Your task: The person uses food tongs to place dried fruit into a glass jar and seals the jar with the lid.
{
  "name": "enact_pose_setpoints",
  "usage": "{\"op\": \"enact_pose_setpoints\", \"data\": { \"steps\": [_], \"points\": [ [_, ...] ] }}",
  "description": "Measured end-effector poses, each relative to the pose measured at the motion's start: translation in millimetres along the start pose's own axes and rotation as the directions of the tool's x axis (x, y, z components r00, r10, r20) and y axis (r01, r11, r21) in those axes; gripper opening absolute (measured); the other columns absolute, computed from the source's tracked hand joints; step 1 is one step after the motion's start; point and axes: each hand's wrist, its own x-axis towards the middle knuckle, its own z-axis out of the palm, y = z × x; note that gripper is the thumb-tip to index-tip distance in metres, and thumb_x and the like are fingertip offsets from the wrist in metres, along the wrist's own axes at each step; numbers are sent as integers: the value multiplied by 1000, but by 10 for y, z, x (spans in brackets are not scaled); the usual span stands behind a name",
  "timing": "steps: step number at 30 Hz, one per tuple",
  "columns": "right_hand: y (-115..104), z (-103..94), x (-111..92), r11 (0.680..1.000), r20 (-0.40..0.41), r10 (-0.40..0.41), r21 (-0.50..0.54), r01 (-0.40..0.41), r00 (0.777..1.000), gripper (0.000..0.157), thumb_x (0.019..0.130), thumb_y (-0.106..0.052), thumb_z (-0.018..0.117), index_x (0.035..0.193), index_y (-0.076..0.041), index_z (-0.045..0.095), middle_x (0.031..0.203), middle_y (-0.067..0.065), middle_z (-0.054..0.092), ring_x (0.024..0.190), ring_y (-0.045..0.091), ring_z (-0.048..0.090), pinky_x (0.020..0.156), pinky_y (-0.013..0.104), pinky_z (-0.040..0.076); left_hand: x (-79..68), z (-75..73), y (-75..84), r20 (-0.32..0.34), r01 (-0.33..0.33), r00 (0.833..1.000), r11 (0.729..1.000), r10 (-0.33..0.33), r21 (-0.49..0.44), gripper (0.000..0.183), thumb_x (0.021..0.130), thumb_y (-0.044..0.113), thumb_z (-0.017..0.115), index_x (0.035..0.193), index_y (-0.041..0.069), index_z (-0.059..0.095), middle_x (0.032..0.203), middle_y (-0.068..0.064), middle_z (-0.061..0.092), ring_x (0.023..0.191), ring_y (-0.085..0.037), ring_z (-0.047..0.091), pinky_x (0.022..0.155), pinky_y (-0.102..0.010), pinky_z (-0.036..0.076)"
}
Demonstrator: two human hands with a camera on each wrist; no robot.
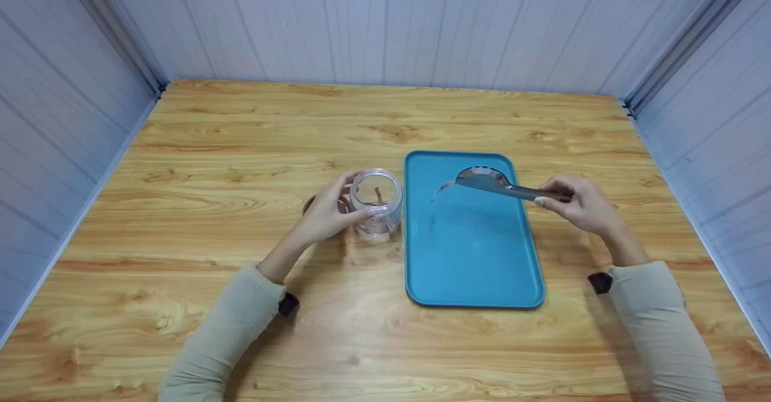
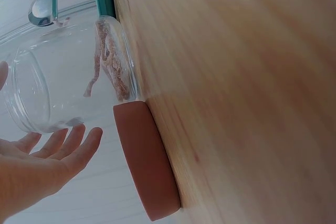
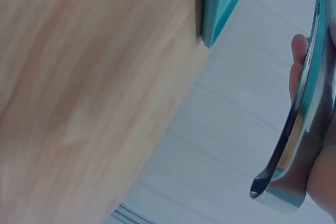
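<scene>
A clear jar (image 1: pixel 376 206) stands on the table beside the tray's left edge. My left hand (image 1: pixel 328 215) holds it near the rim, thumb on the near side and fingers round the left. Reddish-brown dried strips (image 2: pixel 111 59) lie at its bottom, one leaning up the wall. My right hand (image 1: pixel 581 206) grips metal tongs (image 1: pixel 524 192) by the handle end, their broad head pointing left above the tray. From the head's tip hangs a thin reddish strip (image 1: pixel 444 188). In the right wrist view, the tongs' bent end (image 3: pixel 278 190) shows beside the palm.
The blue rectangular tray (image 1: pixel 476 269) lies flat right of the jar. A round brown lid (image 2: pixel 147 161) rests on the table left of the jar, partly hidden by my left hand in the head view. Pale panelled walls (image 1: pixel 385 28) enclose the wooden table (image 1: pixel 271 131).
</scene>
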Motion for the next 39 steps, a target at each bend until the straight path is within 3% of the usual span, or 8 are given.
{"op": "enact_pose_setpoints", "data": {
  "steps": [7, 10, 23, 32, 39],
  "points": [
    [54, -71, 56, 997, -22, -73, -28, 72, 997, 7, 79, -3, 65, 86, -4, 63, 72, 1, 56, 52, 10, 44, 43, 20, 35, -3, -8, 17, 3, -8, 1000, 1000, 8, 8, 65, 77, 10, 68, 129, -6, 33, 115, -20, 47, 84, -29, 52, 70, -32, 44],
    [3, -102, 82, 997, -29, -69, -31, 68, 997, 7, 79, -3, 65, 86, -4, 63, 72, 1, 56, 52, 10, 45, 43, 20, 35, -3, -11, 22, 2, -13, 1000, 1000, 13, 13, 65, 77, 10, 68, 129, -7, 33, 115, -21, 47, 82, -30, 52, 68, -31, 44],
    [-543, -203, 198, 990, -50, -126, -62, 123, 991, 11, 75, 9, 64, 84, 5, 61, 72, 9, 58, 52, 13, 45, 43, 20, 35, -2, -11, 18, 1, -22, 1000, 1000, 22, 15, 65, 77, 10, 69, 129, -7, 34, 116, -21, 47, 82, -30, 52, 69, -34, 45],
    [-649, -216, 267, 985, -70, -162, -63, 158, 984, 12, 73, 11, 64, 83, 6, 62, 72, 10, 56, 55, 12, 48, 47, 18, 36, -1, -7, 0, -3, -27, 1000, 1000, 27, 4, 65, 77, 10, 69, 129, -7, 34, 116, -22, 47, 81, -30, 52, 67, -31, 44],
    [-720, -169, 330, 980, -71, -197, -29, 195, 978, 13, 74, 12, 63, 84, 6, 62, 74, 10, 56, 55, 12, 49, 45, 18, 36, -4, -5, -1, -4, 0, 1000, 1000, 0, -8, 66, 77, 9, 69, 129, -7, 33, 116, -22, 47, 83, -32, 51, 71, -39, 45]
  ]
}}
